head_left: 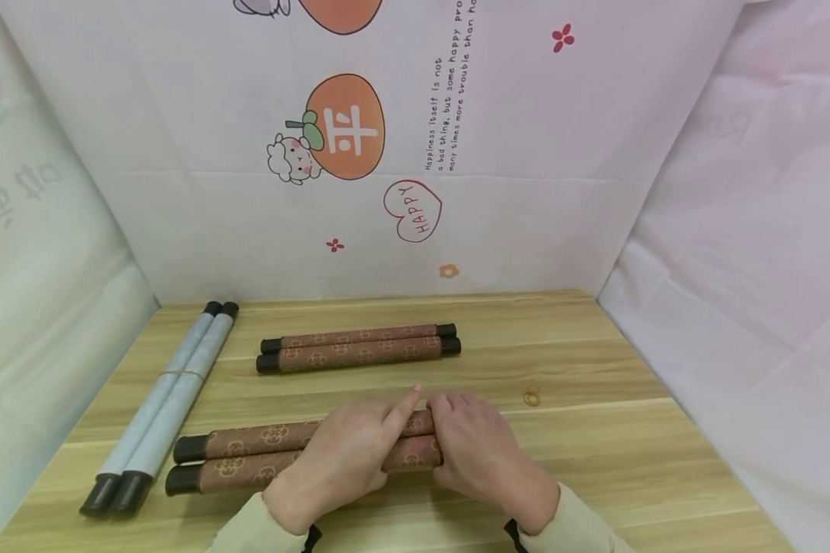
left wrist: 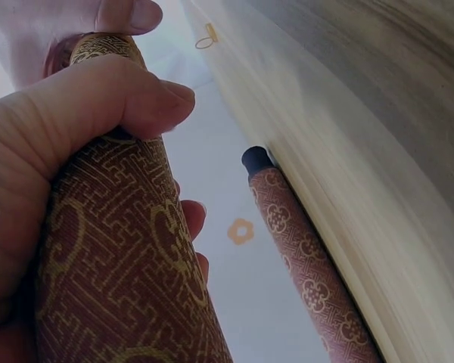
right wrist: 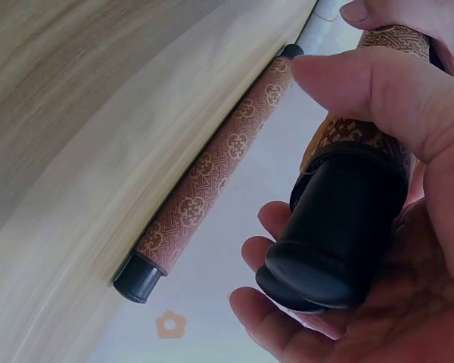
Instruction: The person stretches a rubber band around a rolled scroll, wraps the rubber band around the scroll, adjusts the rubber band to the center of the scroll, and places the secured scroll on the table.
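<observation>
A brown scroll (head_left: 242,471) with gold flower patterns, rolled from both ends into two parallel rolls with black end caps, lies crosswise near the front of the table. My left hand (head_left: 346,449) grips it right of its middle, thumb over the top, as the left wrist view also shows. My right hand (head_left: 480,445) holds the same scroll near its right end, covering that end in the head view. In the right wrist view, the scroll's black end caps (right wrist: 333,227) stick out past the thumb, with fingers curled beneath. The hands are close together.
Behind lies a shorter brown scroll (head_left: 363,354). At the left, a pale blue scroll (head_left: 173,392) is tied by a thin rubber band (head_left: 182,373). Loose rubber bands (head_left: 532,397) lie on the wooden table (head_left: 595,461) at the right. White printed cloth (head_left: 512,215) walls the back and sides.
</observation>
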A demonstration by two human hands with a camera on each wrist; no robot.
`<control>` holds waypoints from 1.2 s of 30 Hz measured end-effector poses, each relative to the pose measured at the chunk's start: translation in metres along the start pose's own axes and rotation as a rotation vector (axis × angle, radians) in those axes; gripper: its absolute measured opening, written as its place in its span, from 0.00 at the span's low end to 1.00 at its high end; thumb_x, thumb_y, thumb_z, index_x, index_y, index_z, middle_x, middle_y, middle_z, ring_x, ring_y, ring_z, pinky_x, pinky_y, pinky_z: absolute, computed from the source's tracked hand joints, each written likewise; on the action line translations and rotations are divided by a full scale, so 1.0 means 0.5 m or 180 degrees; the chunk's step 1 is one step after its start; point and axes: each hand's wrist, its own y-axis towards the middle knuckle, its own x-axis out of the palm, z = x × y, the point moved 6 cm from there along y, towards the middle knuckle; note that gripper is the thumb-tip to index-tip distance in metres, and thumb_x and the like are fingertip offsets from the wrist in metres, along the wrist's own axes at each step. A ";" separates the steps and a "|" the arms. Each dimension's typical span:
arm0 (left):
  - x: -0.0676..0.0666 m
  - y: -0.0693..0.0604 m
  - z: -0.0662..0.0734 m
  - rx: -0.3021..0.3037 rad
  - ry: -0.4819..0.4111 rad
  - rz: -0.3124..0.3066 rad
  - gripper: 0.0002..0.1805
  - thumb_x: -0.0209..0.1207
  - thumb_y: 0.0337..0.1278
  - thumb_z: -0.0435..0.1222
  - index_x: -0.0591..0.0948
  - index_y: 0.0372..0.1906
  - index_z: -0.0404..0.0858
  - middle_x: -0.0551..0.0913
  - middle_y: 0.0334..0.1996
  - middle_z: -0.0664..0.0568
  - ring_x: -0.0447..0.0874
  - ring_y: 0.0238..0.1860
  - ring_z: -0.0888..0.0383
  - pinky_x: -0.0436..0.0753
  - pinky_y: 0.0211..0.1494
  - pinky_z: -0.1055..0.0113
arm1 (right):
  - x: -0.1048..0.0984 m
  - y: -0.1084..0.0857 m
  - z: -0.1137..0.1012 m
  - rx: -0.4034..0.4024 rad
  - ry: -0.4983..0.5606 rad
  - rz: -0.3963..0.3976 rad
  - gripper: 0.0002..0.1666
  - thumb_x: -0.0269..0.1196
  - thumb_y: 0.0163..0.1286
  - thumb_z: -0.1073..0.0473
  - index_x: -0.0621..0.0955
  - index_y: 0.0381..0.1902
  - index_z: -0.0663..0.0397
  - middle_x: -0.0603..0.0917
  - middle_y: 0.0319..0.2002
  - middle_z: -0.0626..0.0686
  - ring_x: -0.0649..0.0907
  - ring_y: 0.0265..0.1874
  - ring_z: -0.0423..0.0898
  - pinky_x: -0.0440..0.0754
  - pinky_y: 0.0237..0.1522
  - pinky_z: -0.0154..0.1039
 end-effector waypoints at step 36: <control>0.021 0.007 0.013 0.0015 -0.0307 -0.0363 0.63 0.82 0.38 0.44 0.60 0.82 0.39 0.87 0.44 0.55 0.87 0.42 0.58 0.87 0.48 0.62 | 0.020 -0.010 -0.008 -0.0178 0.0130 0.0094 0.38 0.77 0.43 0.50 0.81 0.53 0.57 0.85 0.36 0.47 0.84 0.36 0.44 0.85 0.43 0.47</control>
